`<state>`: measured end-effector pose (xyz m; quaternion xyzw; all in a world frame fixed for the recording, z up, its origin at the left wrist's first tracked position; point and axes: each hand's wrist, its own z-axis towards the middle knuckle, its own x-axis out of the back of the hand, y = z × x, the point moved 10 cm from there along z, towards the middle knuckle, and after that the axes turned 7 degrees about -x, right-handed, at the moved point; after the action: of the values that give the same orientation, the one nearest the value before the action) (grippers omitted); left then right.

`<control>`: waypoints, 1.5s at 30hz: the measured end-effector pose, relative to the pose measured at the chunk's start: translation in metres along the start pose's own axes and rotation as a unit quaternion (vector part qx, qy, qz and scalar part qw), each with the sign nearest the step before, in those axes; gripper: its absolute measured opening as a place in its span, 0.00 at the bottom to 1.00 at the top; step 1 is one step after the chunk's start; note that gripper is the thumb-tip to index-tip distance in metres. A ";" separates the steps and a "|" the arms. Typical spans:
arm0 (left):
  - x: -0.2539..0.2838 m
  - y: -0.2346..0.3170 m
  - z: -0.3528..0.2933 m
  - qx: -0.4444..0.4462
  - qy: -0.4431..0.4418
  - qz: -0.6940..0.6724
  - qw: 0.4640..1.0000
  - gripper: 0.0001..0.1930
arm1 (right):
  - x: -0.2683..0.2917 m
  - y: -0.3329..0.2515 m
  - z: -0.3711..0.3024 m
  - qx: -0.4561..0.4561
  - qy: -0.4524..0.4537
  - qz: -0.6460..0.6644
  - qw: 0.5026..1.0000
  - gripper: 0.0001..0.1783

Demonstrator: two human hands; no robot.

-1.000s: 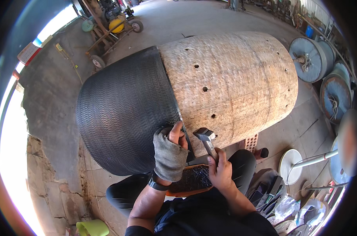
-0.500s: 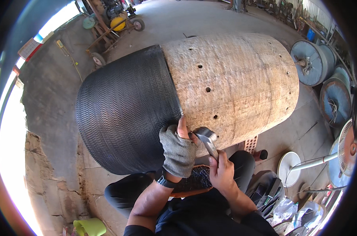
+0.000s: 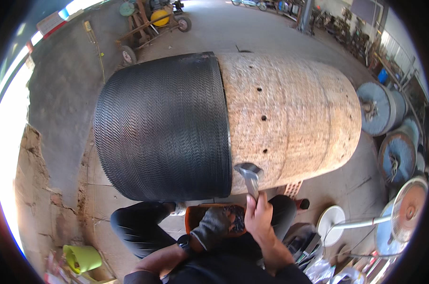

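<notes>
A large wooden drum (image 3: 295, 109), pale and dotted with dark holes, lies on its side before me. Its left part is wrapped in black toothed strip (image 3: 162, 123) in tight rows. My right hand (image 3: 258, 215) is closed around the handle of a hammer (image 3: 250, 174), whose metal head is at the drum's lower front, just right of the black rows. My left hand (image 3: 214, 226), in a grey fingerless glove, reaches into an orange box (image 3: 192, 216) between my knees. Small dark pieces (image 3: 238, 220) fill that box, too small to name. The left fingertips are hidden or blurred among them.
Blue metal spools (image 3: 376, 109) stand at the right, with a pedestal fan (image 3: 408, 206) nearer me. A wheeled cart with a yellow tank (image 3: 159, 18) is at the far left. On the floor at lower left sits a lime-green bucket (image 3: 83, 258).
My left hand has left the drum's surface beside the edge of the black rows and dropped into the orange box. The hammer stays in my right hand. The view has shifted.
</notes>
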<state>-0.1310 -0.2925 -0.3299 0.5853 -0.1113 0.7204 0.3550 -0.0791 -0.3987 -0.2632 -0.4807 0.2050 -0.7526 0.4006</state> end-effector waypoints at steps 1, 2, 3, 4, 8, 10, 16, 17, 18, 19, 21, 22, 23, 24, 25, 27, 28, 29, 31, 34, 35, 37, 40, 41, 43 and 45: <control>0.000 0.002 -0.002 -0.017 0.011 -0.039 0.999 0.13 | 0.008 -0.003 -0.005 -0.003 0.034 0.067 0.997 0.11; -0.007 0.001 -0.002 -0.004 -0.013 -0.037 0.999 0.12 | 0.016 -0.005 -0.011 -0.008 0.067 0.133 0.989 0.11; -0.007 0.000 0.001 0.008 -0.037 -0.037 0.999 0.11 | 0.021 -0.003 -0.019 0.022 0.100 0.186 0.977 0.11; -0.011 0.000 0.003 0.020 -0.062 -0.036 0.997 0.10 | 0.016 -0.002 -0.017 0.018 0.080 0.123 0.989 0.10; -0.044 -0.011 0.005 0.057 -0.066 0.038 0.996 0.09 | -0.012 0.013 0.011 -0.096 -0.023 -0.034 0.995 0.11; -0.039 -0.013 0.002 0.090 -0.029 0.035 0.995 0.09 | 0.006 0.001 -0.002 -0.075 -0.008 0.073 0.994 0.11; -0.047 -0.052 -0.012 0.351 0.093 -0.186 0.913 0.09 | 0.018 -0.009 -0.003 0.070 0.082 0.066 0.992 0.10; -0.044 -0.038 0.002 0.270 0.018 -0.104 0.957 0.09 | 0.006 -0.007 0.003 0.055 0.030 -0.021 0.998 0.09; -0.043 -0.023 0.010 0.184 -0.056 -0.020 0.981 0.09 | -0.007 0.012 0.006 -0.075 -0.018 -0.025 0.997 0.09; -0.043 -0.008 0.012 0.093 -0.130 0.061 0.985 0.10 | 0.002 0.005 0.002 -0.067 0.001 0.016 0.998 0.10; -0.046 -0.017 0.012 0.101 -0.106 0.028 0.989 0.10 | 0.023 -0.011 -0.008 -0.006 0.049 0.111 0.993 0.10; -0.052 -0.018 0.005 0.106 -0.102 0.007 0.989 0.11 | 0.030 -0.019 -0.015 0.015 0.077 0.195 0.978 0.11; -0.053 -0.022 0.001 0.127 -0.056 -0.018 0.990 0.12 | 0.045 -0.041 -0.014 0.079 0.141 0.225 0.961 0.13; -0.055 -0.026 -0.005 0.148 -0.010 -0.042 0.988 0.13 | 0.050 -0.046 -0.015 0.177 0.175 0.157 0.956 0.12; -0.043 -0.030 -0.002 0.160 0.039 -0.063 0.984 0.14 | 0.037 -0.043 -0.010 0.184 0.148 0.064 0.970 0.12; -0.034 -0.021 -0.001 0.121 0.021 -0.038 0.992 0.14 | 0.003 -0.007 -0.003 0.010 0.022 -0.106 0.994 0.10; -0.026 -0.016 -0.001 0.104 0.012 -0.026 0.994 0.13 | -0.011 0.012 0.004 -0.071 0.002 -0.061 0.996 0.11; -0.030 -0.016 -0.003 0.107 -0.023 -0.027 0.994 0.13 | -0.004 0.010 -0.001 -0.062 0.003 -0.032 0.998 0.11; -0.037 -0.017 -0.009 0.117 -0.096 -0.028 0.988 0.11 | 0.018 -0.006 -0.014 -0.073 0.035 0.039 0.996 0.09; -0.017 -0.016 -0.002 0.092 -0.097 -0.076 0.988 0.09 | 0.046 -0.025 -0.025 0.110 0.149 0.169 0.968 0.16; 0.002 -0.011 0.003 0.071 -0.058 -0.035 0.995 0.08 | 0.045 -0.021 -0.020 0.097 0.175 0.186 0.962 0.16; 0.047 -0.002 0.016 0.026 0.027 0.056 0.998 0.07 | 0.009 -0.013 -0.004 0.072 0.053 -0.055 0.994 0.08; 0.127 -0.016 0.025 0.002 0.209 0.123 0.970 0.17 | -0.003 0.008 -0.007 -0.055 0.000 -0.027 0.998 0.11; 0.157 -0.022 0.028 -0.023 0.274 0.127 0.953 0.20 | 0.010 -0.004 -0.006 -0.026 0.033 0.013 0.999 0.11; 0.196 -0.038 0.025 -0.060 0.350 0.163 0.920 0.27 | 0.022 -0.010 -0.020 -0.031 0.078 0.097 0.992 0.09; 0.214 -0.055 0.030 -0.074 0.365 0.244 0.895 0.32 | 0.013 -0.007 -0.011 -0.010 0.059 0.003 0.998 0.09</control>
<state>-0.0863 -0.1886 -0.1376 0.2076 -0.1662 0.9370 0.2264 -0.0946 -0.4065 -0.2562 -0.4387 0.2372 -0.7763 0.3855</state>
